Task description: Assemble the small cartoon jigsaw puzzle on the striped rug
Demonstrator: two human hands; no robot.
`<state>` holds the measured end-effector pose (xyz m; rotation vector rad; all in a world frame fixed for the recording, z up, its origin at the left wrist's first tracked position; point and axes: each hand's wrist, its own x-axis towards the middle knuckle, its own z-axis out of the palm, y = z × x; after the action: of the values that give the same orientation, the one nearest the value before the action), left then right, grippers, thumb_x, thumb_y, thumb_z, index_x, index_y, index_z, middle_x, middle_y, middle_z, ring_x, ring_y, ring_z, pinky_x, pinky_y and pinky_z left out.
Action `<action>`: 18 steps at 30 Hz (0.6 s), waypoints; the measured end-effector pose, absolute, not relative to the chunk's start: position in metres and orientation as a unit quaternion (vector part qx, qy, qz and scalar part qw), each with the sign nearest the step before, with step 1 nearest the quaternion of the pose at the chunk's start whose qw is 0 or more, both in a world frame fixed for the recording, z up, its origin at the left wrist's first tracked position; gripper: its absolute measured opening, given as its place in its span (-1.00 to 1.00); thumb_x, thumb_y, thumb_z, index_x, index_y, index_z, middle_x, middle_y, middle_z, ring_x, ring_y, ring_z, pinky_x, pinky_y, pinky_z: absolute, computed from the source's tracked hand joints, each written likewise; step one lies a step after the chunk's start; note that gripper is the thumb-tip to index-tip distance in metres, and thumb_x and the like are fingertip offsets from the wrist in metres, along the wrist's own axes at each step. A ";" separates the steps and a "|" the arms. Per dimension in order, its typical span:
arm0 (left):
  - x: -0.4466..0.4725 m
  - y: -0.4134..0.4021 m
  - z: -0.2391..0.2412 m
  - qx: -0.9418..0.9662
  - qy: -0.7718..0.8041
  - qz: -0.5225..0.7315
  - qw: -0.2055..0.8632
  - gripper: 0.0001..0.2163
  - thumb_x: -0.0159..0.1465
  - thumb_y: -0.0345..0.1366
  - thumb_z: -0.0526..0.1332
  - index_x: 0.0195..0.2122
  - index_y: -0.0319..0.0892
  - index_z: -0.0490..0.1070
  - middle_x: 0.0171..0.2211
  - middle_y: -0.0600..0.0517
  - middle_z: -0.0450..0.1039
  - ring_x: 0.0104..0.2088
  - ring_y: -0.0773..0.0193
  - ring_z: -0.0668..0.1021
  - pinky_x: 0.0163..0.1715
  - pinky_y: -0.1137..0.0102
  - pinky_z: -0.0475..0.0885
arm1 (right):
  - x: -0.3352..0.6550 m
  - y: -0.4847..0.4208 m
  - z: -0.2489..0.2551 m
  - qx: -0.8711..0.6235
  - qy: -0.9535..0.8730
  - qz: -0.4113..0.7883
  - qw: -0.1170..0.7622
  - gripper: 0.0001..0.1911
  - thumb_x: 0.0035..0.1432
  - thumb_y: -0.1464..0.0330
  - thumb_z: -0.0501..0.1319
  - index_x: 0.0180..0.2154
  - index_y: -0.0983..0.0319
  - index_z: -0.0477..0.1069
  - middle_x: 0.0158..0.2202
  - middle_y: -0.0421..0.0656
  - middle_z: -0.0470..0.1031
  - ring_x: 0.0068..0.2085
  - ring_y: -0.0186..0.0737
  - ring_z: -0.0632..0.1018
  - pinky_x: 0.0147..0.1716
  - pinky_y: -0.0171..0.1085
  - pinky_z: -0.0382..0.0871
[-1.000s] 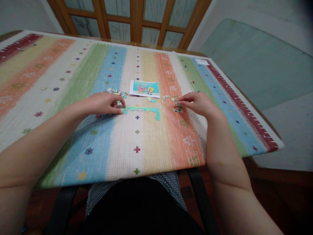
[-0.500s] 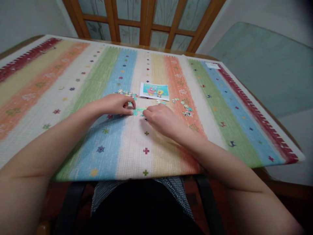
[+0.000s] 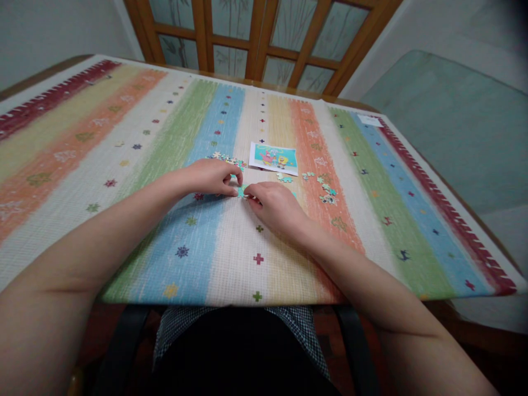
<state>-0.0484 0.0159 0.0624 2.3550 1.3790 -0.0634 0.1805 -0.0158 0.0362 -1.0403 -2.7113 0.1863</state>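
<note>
Hands meet just below the reference picture card (image 3: 274, 158), on the striped tablecloth (image 3: 124, 165). Left hand (image 3: 210, 177) is pinched, thumb and forefinger pressing the end of the teal border strip (image 3: 240, 191). Only that end shows. Right hand (image 3: 274, 206) lies over the rest of the strip, fingers curled, tips touching the left hand's. Can't tell if it grips a loose piece, since the fingers hide it. One scatter of loose jigsaw pieces (image 3: 225, 159) sits just left of the card, and another scatter (image 3: 325, 192) lies right of and below it, well apart from both hands.

Step in hand, as I read it, is seating a piece into the strip near its left end, with the left hand steadying. The next move calls for a flat downward press on the joint while the strip is kept from sliding on the cloth, then a check that the tabs sit flush. Wooden window frame (image 3: 247, 38) stands beyond the table's far edge.
</note>
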 end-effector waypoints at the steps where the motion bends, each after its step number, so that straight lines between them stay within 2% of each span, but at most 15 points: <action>1: -0.049 0.016 0.062 0.845 0.494 -0.022 0.205 -0.70 0.32 -0.11 0.34 0.03 -0.06 0.57 -0.40 0.09 0.57 -0.40 0.27 0.52 -0.39 0.38 0.12 | 0.180 -0.016 0.035 -0.360 -0.925 0.056 0.112 -0.79 0.36 0.52 0.19 -0.16 0.27 0.62 -0.19 0.00 0.67 -0.19 -0.06 0.58 -0.22 -0.17 0.29; 7: -0.048 0.016 0.060 0.846 0.496 -0.018 0.195 -0.72 0.31 -0.12 0.33 0.01 -0.06 0.57 -0.43 0.12 0.55 -0.42 0.30 0.51 -0.40 0.40 0.13 | 0.176 -0.017 0.030 -0.370 -0.923 0.043 0.100 -0.74 0.42 0.46 0.17 -0.17 0.25 0.68 -0.13 0.07 0.61 -0.10 0.02 0.54 -0.14 -0.10 0.36; 10: -0.047 0.015 0.061 0.842 0.502 -0.022 0.196 -0.72 0.32 -0.14 0.33 0.03 -0.05 0.57 -0.42 0.12 0.55 -0.42 0.29 0.51 -0.39 0.39 0.14 | 0.182 -0.017 0.033 -0.357 -0.918 0.110 0.129 -0.79 0.40 0.43 0.25 -0.04 0.22 0.66 -0.06 0.03 0.57 -0.09 -0.04 0.54 -0.07 -0.13 0.42; 12: -0.047 0.015 0.062 0.840 0.505 -0.026 0.197 -0.71 0.33 -0.13 0.34 0.04 -0.05 0.57 -0.41 0.12 0.56 -0.41 0.28 0.52 -0.38 0.39 0.14 | 0.189 -0.015 0.036 -0.363 -0.909 0.139 0.147 -0.76 0.36 0.43 0.33 0.04 0.22 0.63 -0.04 0.01 0.55 -0.10 -0.07 0.55 -0.04 -0.14 0.43; 18: -0.048 0.015 0.062 0.838 0.505 -0.027 0.204 -0.70 0.33 -0.13 0.35 0.05 -0.04 0.57 -0.38 0.11 0.58 -0.38 0.27 0.54 -0.37 0.39 0.14 | 0.202 -0.006 0.036 -0.375 -0.910 0.141 0.109 -0.87 0.35 0.38 0.40 -0.09 0.25 0.69 -0.14 0.00 0.53 -0.11 -0.04 0.55 -0.06 -0.14 0.42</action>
<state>-0.0479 0.0149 0.0618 2.3382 1.4098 -0.0767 0.2019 -0.0064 0.0357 -1.1028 -2.6744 0.4160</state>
